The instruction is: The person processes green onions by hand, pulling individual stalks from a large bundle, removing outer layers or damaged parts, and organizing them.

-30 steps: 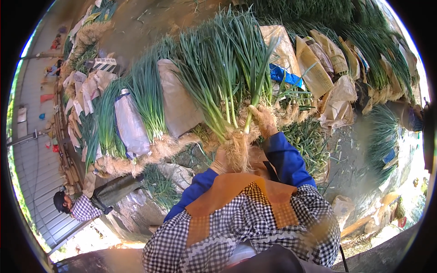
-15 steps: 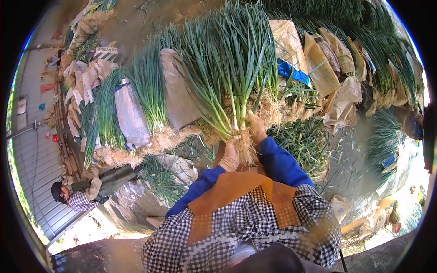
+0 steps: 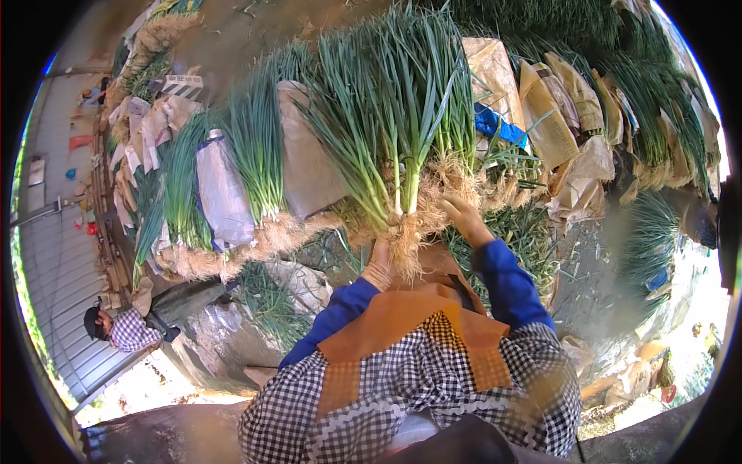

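Several green onions (image 3: 411,182) stand upright in front of me, with long dark green leaves, pale lower stalks and shaggy tan roots. Their root end is in my left hand (image 3: 378,264), whose fingers are partly hidden behind the roots. To the right of the roots, my right hand (image 3: 467,220) holds nothing; its fingers are stretched out toward the stalks and do not grip them. Right behind the held stalks, more green onions (image 3: 456,139) stand packed in a row with their roots toward me.
A brown sack (image 3: 305,151) and a whitish sack (image 3: 224,189) lie among the bundles on the left. More sacks (image 3: 545,112) and onions are at the right. Loose leaves (image 3: 502,243) litter the ground by my right arm. Another person (image 3: 127,329) is at the far left.
My right hand has let go of the stalks and drawn away to the right, its fingers now extended. The left hand stays at the roots. The other person has shifted slightly.
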Demonstrator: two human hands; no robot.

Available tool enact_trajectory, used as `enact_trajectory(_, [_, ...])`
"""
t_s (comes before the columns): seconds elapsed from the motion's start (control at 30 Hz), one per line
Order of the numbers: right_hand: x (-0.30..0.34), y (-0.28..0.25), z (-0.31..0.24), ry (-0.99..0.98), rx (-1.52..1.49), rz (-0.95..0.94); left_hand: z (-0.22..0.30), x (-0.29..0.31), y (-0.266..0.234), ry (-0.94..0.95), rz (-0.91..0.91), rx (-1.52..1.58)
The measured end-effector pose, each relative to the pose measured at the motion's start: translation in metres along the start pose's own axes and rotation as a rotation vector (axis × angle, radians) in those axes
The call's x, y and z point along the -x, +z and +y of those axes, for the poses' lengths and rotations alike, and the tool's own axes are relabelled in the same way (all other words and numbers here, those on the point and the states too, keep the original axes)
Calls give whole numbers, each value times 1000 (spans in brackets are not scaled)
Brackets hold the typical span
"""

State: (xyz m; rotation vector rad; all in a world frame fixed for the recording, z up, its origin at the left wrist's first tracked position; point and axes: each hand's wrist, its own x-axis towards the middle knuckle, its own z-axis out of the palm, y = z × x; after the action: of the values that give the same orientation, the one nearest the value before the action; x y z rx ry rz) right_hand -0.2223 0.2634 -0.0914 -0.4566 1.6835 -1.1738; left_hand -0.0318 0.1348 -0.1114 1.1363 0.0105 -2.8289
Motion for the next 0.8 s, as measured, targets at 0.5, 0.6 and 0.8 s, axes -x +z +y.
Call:
enact_trajectory(0.5, [7, 10, -42, 35, 529, 71, 0, 0, -33, 95, 45, -127])
enact_trajectory(0.6, [-29, 31, -47, -92, 665, -154, -9, 3, -13, 191, 116, -360])
enact_trajectory(0.8, [-90, 38, 44, -269, 327, -829, -1, 15, -15, 142, 14, -609])
